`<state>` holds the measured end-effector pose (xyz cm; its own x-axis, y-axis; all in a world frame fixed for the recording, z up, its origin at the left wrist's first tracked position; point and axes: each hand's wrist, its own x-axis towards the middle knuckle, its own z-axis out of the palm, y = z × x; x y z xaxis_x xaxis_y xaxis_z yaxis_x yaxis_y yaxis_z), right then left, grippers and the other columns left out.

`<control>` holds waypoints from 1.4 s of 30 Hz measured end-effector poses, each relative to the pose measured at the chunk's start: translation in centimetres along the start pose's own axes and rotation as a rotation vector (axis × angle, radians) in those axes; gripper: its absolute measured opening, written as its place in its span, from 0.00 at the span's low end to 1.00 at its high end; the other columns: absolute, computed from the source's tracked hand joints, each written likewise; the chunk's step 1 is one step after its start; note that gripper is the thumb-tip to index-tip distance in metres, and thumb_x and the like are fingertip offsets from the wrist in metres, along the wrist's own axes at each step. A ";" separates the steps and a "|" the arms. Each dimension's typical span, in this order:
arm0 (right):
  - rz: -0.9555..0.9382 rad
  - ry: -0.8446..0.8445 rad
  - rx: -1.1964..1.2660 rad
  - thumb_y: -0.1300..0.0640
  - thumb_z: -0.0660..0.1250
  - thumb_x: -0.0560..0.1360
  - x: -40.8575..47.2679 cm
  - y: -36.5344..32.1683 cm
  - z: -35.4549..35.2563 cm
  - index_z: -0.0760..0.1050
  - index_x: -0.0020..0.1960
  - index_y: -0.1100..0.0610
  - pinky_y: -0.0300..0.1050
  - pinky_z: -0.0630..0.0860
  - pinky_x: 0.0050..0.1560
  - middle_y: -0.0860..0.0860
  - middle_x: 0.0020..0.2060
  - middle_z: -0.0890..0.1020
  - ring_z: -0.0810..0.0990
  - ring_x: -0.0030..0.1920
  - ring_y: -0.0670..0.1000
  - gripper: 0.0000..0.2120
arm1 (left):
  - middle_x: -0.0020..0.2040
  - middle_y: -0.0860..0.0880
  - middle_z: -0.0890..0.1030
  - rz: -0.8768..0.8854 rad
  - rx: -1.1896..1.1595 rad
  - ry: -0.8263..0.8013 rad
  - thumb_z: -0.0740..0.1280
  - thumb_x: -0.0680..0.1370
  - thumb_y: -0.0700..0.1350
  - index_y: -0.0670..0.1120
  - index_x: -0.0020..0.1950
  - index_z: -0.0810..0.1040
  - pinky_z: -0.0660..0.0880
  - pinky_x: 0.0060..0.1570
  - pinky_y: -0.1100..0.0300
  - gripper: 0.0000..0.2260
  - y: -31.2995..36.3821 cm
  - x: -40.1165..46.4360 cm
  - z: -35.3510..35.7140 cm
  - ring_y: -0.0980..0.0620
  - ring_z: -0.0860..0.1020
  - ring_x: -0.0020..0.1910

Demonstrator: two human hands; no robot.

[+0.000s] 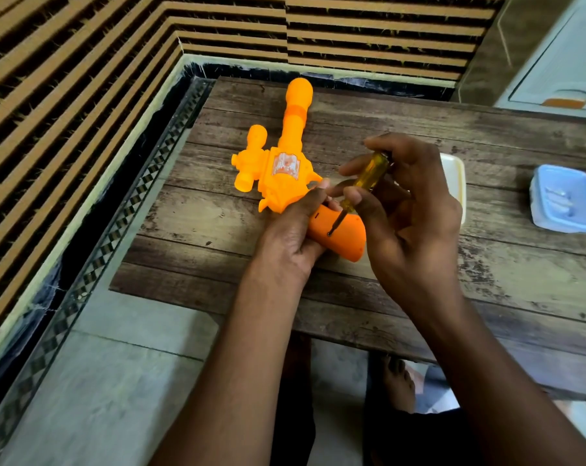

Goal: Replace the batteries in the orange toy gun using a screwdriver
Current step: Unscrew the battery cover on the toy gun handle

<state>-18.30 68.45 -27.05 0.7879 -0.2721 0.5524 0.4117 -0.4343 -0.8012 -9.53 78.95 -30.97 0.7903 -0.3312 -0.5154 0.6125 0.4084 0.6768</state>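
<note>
The two forearms lay nearest the camera, reaching up from the lower edge over the table.

The right hand had its fingers closed round the yellow handle of the screwdriver, thumb and forefinger pinching low on the handle, the palm capping its top. The shaft slanted down and to the left, and its tip sat at a small dark hole in the grip of the gun. Whether the tip was fully seated in a screw head could not be told.

The left hand was clamped on the grip, fingers wrapped under it and the thumb resting along its top, just beside the shaft. The gun lay on its side on the table, barrel pointing away from the person, grip toward them.

Beyond the right hand, a white tray showed partly behind the fingers. Well apart to the right stood a blue box holding small pale items, too blurred to identify.

Step in hand, by judgement: working the cover screw on the grip; the cover appeared closed. The next move would call for steady downward pressure along the shaft, the left hand keeping the grip from rolling while the right turned the handle.
</note>
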 end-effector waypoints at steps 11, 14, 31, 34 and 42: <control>-0.044 0.014 -0.075 0.64 0.69 0.82 0.2 -0.1 -0.1 0.73 0.72 0.57 0.47 0.83 0.48 0.54 0.58 0.79 0.84 0.48 0.58 0.20 | 0.46 0.41 0.83 0.013 0.004 -0.015 0.70 0.80 0.37 0.43 0.45 0.80 0.73 0.68 0.34 0.05 0.0 -0.1 0.1 0.41 0.80 0.53; -0.052 0.023 -0.108 0.67 0.72 0.80 0.3 -0.2 0.0 0.76 0.71 0.61 0.41 0.80 0.45 0.53 0.54 0.77 0.83 0.46 0.55 0.20 | 0.47 0.38 0.87 0.010 0.006 -0.004 0.70 0.80 0.36 0.37 0.52 0.81 0.74 0.66 0.35 0.03 0.1 -0.3 0.1 0.39 0.83 0.54; -0.068 -0.009 -0.031 0.69 0.66 0.82 -0.1 -0.2 0.0 0.69 0.74 0.60 0.57 0.84 0.52 0.59 0.59 0.81 0.84 0.53 0.62 0.22 | 0.66 0.33 0.79 0.020 -0.033 0.048 0.73 0.78 0.38 0.35 0.68 0.76 0.75 0.65 0.34 0.19 -0.3 0.4 -0.1 0.35 0.78 0.67; -0.075 0.010 -0.052 0.69 0.68 0.82 0.0 -0.2 0.0 0.70 0.74 0.62 0.55 0.84 0.50 0.59 0.59 0.81 0.84 0.52 0.61 0.22 | 0.65 0.32 0.79 0.017 -0.024 0.037 0.71 0.79 0.37 0.37 0.67 0.77 0.75 0.65 0.34 0.17 -0.2 0.4 -0.1 0.35 0.79 0.66; -0.111 0.021 -0.074 0.70 0.67 0.82 0.0 -0.1 0.0 0.71 0.72 0.62 0.57 0.84 0.49 0.60 0.59 0.82 0.85 0.56 0.61 0.19 | 0.62 0.34 0.79 0.022 -0.016 0.002 0.71 0.80 0.38 0.41 0.63 0.77 0.77 0.63 0.35 0.12 -0.1 0.2 0.0 0.36 0.79 0.64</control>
<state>-18.38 68.46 -26.97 0.7292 -0.2368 0.6420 0.4603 -0.5244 -0.7163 -9.42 78.77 -31.17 0.8035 -0.3202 -0.5019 0.5954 0.4292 0.6792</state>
